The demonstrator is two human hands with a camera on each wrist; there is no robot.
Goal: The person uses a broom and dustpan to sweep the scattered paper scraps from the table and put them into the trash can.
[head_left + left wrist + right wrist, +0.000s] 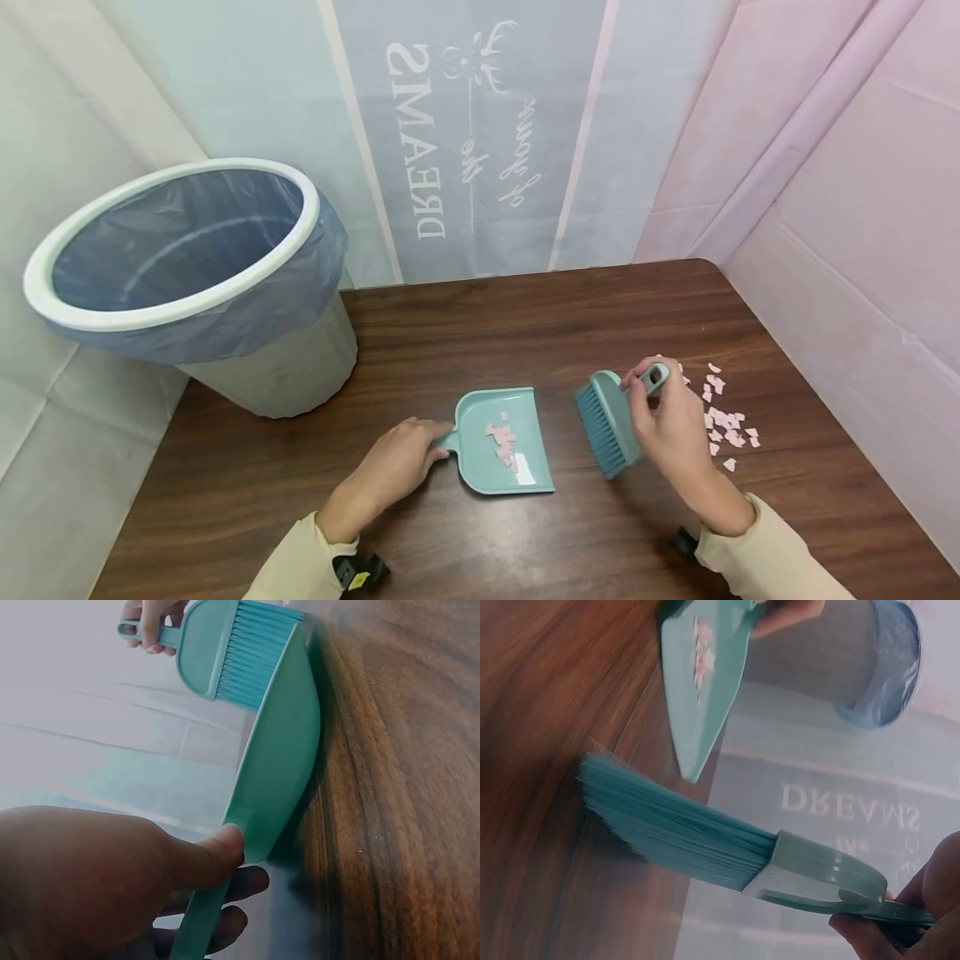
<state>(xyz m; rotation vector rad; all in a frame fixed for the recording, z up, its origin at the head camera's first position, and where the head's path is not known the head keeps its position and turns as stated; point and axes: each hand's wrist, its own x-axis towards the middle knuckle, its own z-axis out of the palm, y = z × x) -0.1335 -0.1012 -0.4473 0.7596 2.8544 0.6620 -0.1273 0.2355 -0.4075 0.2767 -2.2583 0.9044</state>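
My left hand (pixel 401 458) grips the handle of a teal dustpan (pixel 468 408), thumb on top in the left wrist view. Pink paper scraps (pixel 502 442) lie in the pan. My right hand (pixel 671 425) holds a matching teal hand brush (pixel 617 417) by its handle. The brush's bristles (pixel 667 825) point down and left, a short way right of the pan's open edge. More pink paper scraps (pixel 726 427) are scattered on the table to the right of my right hand, some partly hidden behind it.
A white bin (pixel 300 367) with a blue liner bag (pixel 247 329) stands at the left back of the dark wooden table (pixel 450 333). Printed cloth (pixel 480 208) hangs along the back edge, and pale fabric walls (pixel 862 250) border the sides.
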